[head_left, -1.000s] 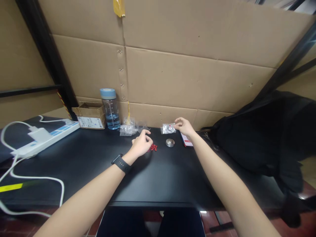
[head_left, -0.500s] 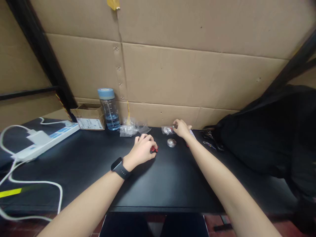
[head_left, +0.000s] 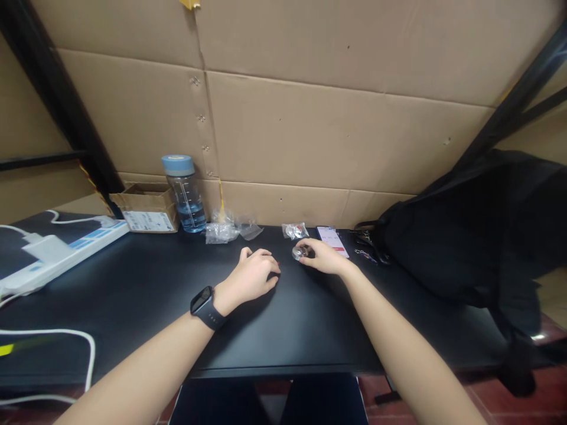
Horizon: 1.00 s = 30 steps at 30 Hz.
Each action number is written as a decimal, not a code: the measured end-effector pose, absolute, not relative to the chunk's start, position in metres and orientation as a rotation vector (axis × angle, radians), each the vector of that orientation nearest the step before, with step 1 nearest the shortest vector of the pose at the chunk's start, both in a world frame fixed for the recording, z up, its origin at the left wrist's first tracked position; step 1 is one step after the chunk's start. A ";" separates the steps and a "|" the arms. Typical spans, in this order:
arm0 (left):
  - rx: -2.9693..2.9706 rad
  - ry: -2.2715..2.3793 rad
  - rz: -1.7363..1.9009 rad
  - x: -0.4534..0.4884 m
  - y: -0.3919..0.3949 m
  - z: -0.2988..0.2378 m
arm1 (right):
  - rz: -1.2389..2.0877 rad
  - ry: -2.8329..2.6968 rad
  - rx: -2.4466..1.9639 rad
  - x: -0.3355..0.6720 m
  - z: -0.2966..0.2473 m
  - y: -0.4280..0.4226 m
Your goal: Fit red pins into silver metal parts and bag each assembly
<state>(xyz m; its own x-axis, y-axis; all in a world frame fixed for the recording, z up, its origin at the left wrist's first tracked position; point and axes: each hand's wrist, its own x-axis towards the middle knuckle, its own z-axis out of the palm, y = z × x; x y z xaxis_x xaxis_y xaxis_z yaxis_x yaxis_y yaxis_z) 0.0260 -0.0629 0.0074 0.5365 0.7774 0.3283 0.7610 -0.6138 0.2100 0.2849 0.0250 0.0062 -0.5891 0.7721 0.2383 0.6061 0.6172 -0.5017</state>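
One round silver object (head_left: 296, 253) is held at the table (head_left: 283, 330) by the right hand (head_left: 325, 257), its grip narrowed to the object's width between thumb and fingers. The left hand (head_left: 250, 277) is curled over the table, partly closed; a red item (head_left: 278, 264) is glimpsed at its fingertips, but whether it is held cannot be told. A clear packet (head_left: 295, 231) is seen just behind the object, a phone (head_left: 331, 239) to the right.
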 end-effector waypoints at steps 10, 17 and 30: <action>2.651 1.303 0.671 0.037 -0.068 0.012 | 0.392 -2.397 -1.079 0.285 0.003 0.029; 2.648 1.557 0.676 0.039 -0.066 0.008 | 0.413 -2.415 -1.060 0.283 0.001 0.029; 2.619 1.585 0.691 0.044 -0.061 -0.002 | 0.446 -2.378 -1.172 0.284 0.008 0.027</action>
<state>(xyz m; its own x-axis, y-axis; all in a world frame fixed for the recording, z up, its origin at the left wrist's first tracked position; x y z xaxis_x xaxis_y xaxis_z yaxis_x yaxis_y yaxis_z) 0.0439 -0.0610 -0.0023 0.3932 0.8436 0.3658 0.8422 -0.4901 0.2249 0.2842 0.0269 0.0083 -0.5381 0.8051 0.2496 0.6597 0.5866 -0.4698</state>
